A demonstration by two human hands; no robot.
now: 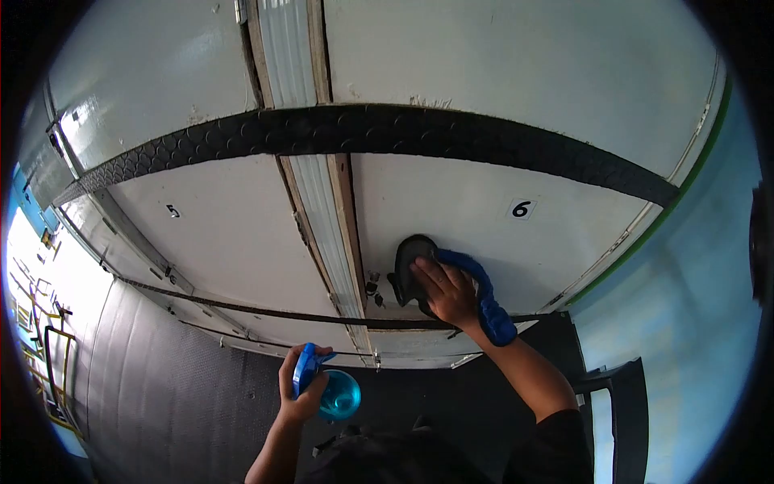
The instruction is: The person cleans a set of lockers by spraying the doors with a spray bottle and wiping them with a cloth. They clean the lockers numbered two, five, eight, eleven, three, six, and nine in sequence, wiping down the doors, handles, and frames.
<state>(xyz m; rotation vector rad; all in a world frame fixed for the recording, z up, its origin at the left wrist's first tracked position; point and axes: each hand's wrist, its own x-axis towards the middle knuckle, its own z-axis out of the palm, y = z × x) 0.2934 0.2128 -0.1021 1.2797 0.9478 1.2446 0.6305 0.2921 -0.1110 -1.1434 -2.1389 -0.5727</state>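
My left hand (pixel 300 385) is wrapped round the neck of a spray bottle with a blue trigger head (pixel 305 369) and a see-through teal body (pixel 342 395). It is held low, in front of my body. Against the white door marked 6 (pixel 476 218), my right hand (pixel 446 292) presses a cloth (pixel 416 248). Dark grey cloth lies under the fingers, and a blue part (pixel 488 298) drapes over the back of the hand and hangs by the wrist. The fingers are stretched out over the cloth, near the door's lower left corner.
A small latch (pixel 372 284) sits left of the cloth. Door 5 (pixel 210 222) is to the left, beyond a ribbed strip (pixel 316 218). A black textured band (pixel 387 131) crosses above. A light blue wall (pixel 677 315) and a black frame (pixel 631 419) stand at right.
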